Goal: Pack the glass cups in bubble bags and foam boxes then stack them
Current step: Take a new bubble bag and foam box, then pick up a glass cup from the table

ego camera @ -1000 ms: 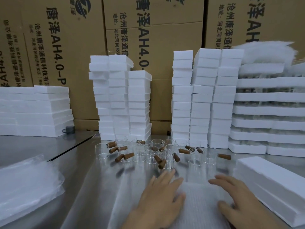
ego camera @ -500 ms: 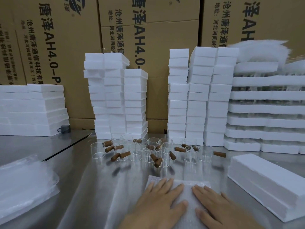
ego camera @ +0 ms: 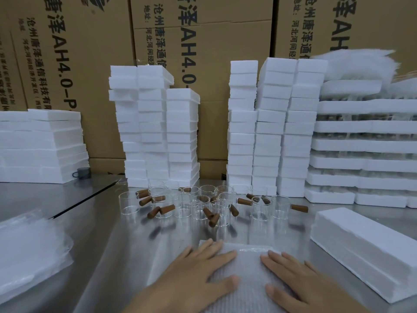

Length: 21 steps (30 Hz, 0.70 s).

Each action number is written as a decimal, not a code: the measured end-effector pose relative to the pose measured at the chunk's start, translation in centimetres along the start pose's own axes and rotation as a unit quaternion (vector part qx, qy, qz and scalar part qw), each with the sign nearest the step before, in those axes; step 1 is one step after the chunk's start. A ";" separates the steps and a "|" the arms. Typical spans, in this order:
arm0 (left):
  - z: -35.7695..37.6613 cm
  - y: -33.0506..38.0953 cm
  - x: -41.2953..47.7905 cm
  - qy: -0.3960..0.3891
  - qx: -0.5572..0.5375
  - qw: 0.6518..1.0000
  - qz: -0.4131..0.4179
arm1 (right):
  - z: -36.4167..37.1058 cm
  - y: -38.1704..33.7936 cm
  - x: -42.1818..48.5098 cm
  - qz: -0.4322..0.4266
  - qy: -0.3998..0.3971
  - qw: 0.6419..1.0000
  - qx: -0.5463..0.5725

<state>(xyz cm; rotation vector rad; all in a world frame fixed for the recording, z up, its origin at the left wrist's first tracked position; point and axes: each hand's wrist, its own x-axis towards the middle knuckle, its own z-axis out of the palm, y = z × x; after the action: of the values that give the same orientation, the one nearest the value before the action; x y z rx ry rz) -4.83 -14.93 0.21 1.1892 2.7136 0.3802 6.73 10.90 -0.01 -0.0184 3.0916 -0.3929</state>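
Observation:
Several clear glass cups (ego camera: pixel 261 207) with brown wooden handles (ego camera: pixel 244 201) stand in a cluster on the steel table (ego camera: pixel 94 224), in front of the foam stacks. A stack of bubble bags (ego camera: pixel 247 266) lies flat at the near edge. My left hand (ego camera: pixel 198 276) presses flat on its left part with fingers spread. My right hand (ego camera: pixel 293 276) lies flat on its right part, fingers straight. A long white foam box (ego camera: pixel 365 251) rests on the table to the right of my hands.
Tall stacks of small foam boxes (ego camera: pixel 155 129) (ego camera: pixel 275 123) stand behind the cups. Flat foam trays (ego camera: pixel 365 145) are piled at right, foam slabs (ego camera: pixel 42 145) at left. A pile of plastic bags (ego camera: pixel 29 251) lies near left. Cardboard cartons (ego camera: pixel 203 53) form the back wall.
Both hands slid toward me along the bubble bags and came closer together; the view shifted slightly. The cups and foam stayed put.

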 end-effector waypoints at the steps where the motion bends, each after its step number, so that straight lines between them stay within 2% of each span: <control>1: -0.3 -0.7 -0.2 0.021 -0.017 1.000 -0.013 | -0.1 0.2 -0.1 -0.006 0.014 1.000 0.013; 4: -1.0 -2.9 -0.7 0.115 -0.033 0.991 -0.065 | -0.6 0.8 -0.5 -0.004 0.086 0.994 0.061; 7: -1.2 -3.3 -0.6 0.158 -0.033 0.983 -0.090 | -1.0 1.1 -1.0 0.017 0.131 0.989 0.060; 13: -0.7 -2.9 0.3 0.236 -0.083 0.961 -0.120 | -1.4 0.7 -1.3 0.025 0.145 0.988 0.047; 17: -0.2 -3.5 0.6 0.247 -0.107 0.952 -0.148 | -1.2 1.1 -1.2 0.035 0.153 0.985 0.066; 21: -0.7 -3.7 1.1 0.282 -0.208 0.920 -0.178 | -1.1 1.3 -1.2 0.032 0.163 0.982 0.084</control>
<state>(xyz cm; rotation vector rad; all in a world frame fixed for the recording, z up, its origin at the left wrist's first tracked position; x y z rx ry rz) -8.33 -16.60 -0.19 0.5043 2.9748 1.3364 7.92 12.47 0.73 0.1652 3.3520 -0.7214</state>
